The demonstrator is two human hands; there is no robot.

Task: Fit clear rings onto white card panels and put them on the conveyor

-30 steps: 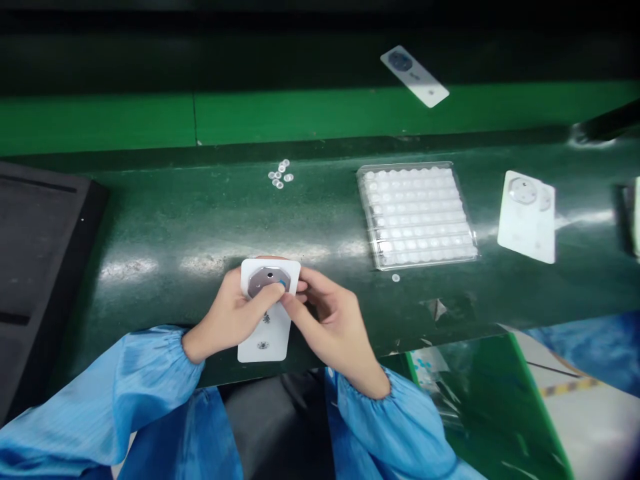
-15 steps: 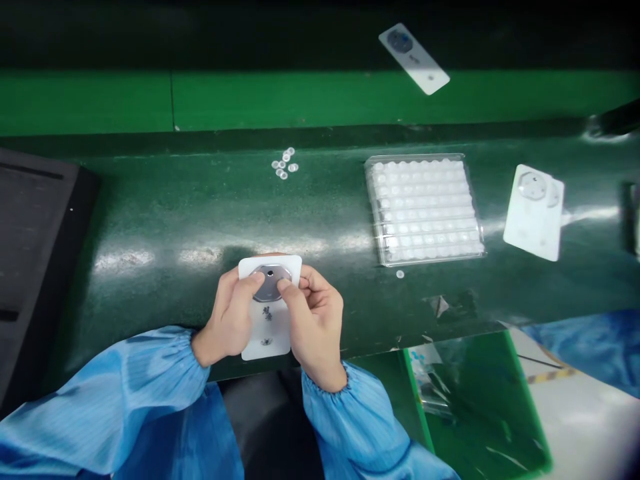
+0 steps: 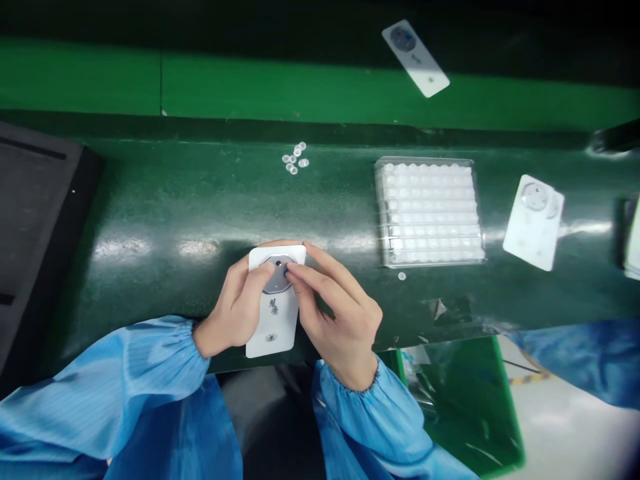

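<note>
A white rounded panel (image 3: pixel 280 327) with a grey octagonal inset (image 3: pixel 277 285) and dark printed characters is held upright at the table's front edge. My left hand (image 3: pixel 237 310) grips its left side, the thumb lying on the inset and the fingers hidden behind. At the inset's right edge, my right hand (image 3: pixel 345 313) pinches a small dark blue piece (image 3: pixel 286 272) between thumb and index finger; its kind is too small to make out. The other right fingers reach along the panel's top right corner.
Several small clear discs (image 3: pixel 293 160) lie behind the panel. To the right are a clear tray of white round pieces (image 3: pixel 430 213), a single disc (image 3: pixel 402 276) and overlapping white panels (image 3: pixel 533 227). Another panel (image 3: pixel 417 60) lies at the back. A green bin (image 3: pixel 510 413) stands below; a black case (image 3: pixel 40 200) is left.
My right hand has shifted from gripping the panel's right side, thumb on the inset, to a fingertip pinch at the inset's right edge. My left hand keeps its hold.
</note>
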